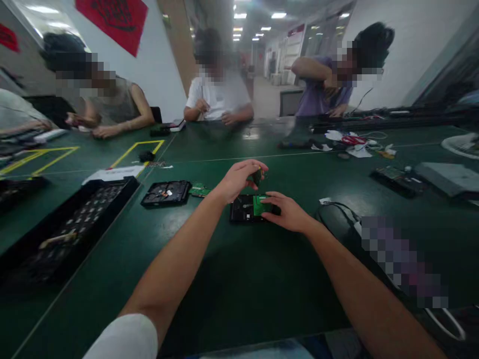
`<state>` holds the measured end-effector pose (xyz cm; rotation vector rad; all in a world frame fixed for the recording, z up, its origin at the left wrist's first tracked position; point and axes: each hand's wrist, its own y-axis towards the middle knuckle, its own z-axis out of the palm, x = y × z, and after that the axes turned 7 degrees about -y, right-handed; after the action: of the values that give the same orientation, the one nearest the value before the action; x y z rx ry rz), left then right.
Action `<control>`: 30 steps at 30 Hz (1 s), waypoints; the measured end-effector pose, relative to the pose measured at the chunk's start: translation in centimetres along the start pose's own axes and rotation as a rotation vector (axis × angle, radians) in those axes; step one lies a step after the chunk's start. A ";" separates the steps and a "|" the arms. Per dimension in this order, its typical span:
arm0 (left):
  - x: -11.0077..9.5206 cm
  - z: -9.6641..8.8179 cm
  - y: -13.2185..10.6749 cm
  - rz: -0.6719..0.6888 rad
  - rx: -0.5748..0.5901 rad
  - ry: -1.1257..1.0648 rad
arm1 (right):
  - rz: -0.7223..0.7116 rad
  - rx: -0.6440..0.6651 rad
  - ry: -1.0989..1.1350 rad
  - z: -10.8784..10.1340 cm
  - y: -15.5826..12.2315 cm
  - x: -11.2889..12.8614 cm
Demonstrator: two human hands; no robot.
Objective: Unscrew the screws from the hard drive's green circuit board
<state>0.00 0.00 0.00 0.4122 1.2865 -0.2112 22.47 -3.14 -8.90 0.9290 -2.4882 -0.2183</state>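
Note:
My left hand is raised just above a black device, its fingers pinched around a small dark object whose kind I cannot make out. Below it the flat black device, which looks like a hard drive, lies on the green table. A green circuit board sits on its right part. My right hand has thumb and fingers around the board's right side, partly hiding it. To the left lie a second black drive-like device and another green circuit board, the latter partly behind my left wrist.
A long black tray with rows of small parts stands at the left. A cable and a white-edged strip lie at the right. Farther right are a black device and a grey box. Several people sit across the table.

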 end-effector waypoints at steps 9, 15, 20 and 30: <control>0.0 0.2 -0.3 0.040 0.020 0.150 | 0.051 -0.008 0.025 0.4 -0.3 -0.5; 0.0 0.3 -0.4 0.076 0.115 0.141 | 0.059 0.004 0.031 0.3 -0.4 -0.3; 0.0 0.2 -0.2 0.015 0.082 0.082 | 0.050 0.000 0.028 0.2 -0.4 -0.3; -0.4 0.2 -0.6 -0.023 0.115 0.084 | 0.075 -0.012 0.063 0.3 -0.4 -0.1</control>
<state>-0.19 -0.69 0.27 0.5087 1.3664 -0.2909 22.67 -3.40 -9.33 0.8238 -2.4558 -0.1759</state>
